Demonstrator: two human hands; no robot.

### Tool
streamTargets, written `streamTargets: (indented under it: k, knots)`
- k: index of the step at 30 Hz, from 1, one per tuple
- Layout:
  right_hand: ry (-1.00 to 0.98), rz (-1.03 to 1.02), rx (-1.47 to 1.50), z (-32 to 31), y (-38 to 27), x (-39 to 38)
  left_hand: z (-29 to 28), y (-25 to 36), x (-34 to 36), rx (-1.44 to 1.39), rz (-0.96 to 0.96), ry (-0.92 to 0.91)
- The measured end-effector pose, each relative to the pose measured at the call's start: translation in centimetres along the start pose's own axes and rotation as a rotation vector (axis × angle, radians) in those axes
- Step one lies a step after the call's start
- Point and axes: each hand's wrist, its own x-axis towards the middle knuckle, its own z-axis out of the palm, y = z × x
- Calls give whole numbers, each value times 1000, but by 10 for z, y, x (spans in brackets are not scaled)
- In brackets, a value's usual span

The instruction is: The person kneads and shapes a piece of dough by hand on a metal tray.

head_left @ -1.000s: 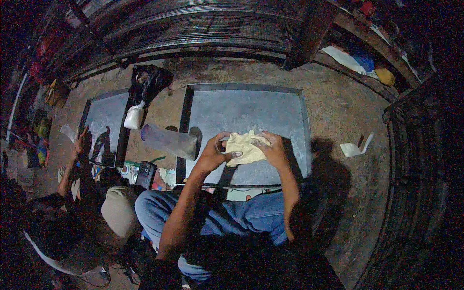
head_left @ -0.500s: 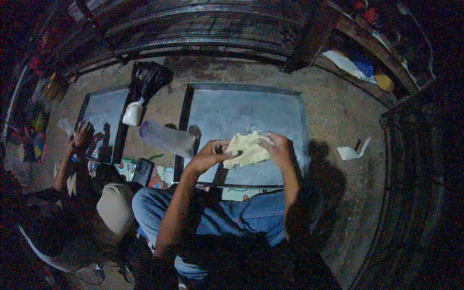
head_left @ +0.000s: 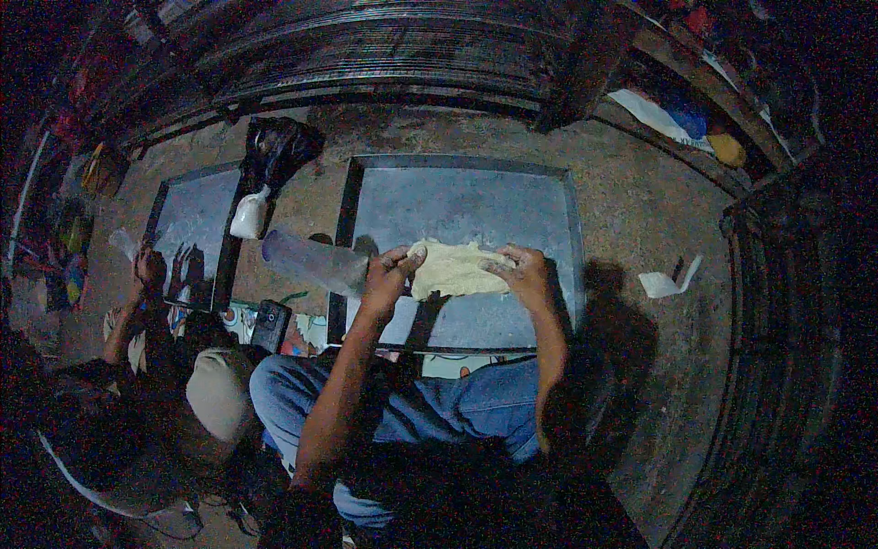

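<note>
1. A flattened sheet of pale dough (head_left: 455, 268) hung between the two hands, over the middle of a grey tray (head_left: 476, 201) and somewhat toward its near edge. A shadow below suggested it was held clear of the surface.
2. Its long axis ran left to right, roughly along the tray's near edge, with an uneven outline.
3. The left hand (head_left: 393, 274) gripped the left end, thumb on top; the right hand (head_left: 521, 273) pinched the right end. The dough lay directly between both sets of fingers, neither hand clearly nearer.
4. The tray had dark raised edges and a pale dusting on its bare surface.
5. A translucent purple-tinted cylinder (head_left: 306, 261) reached over the tray's left edge, near the left hand; whether they touched could not be told.
6. Beyond that edge were a knotted bag of white stuff (head_left: 249, 216), a black bag (head_left: 282, 146) and a phone (head_left: 271, 326).
7. Farther left, a co-worker's hand (head_left: 149, 267) was at a second tray (head_left: 197, 206).
8. A folded white piece (head_left: 657, 285) lay on the floor (head_left: 672, 220), past the right edge, in a dim room.
</note>
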Motion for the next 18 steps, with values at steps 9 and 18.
streamTargets:
  k: [9,18]
  knots:
    - [-321,154,478,13,40,8,7,-9,3,-91,29,-118]
    - [-412,-54,618,52,28,-5,23,-28,7,221,299,-142]
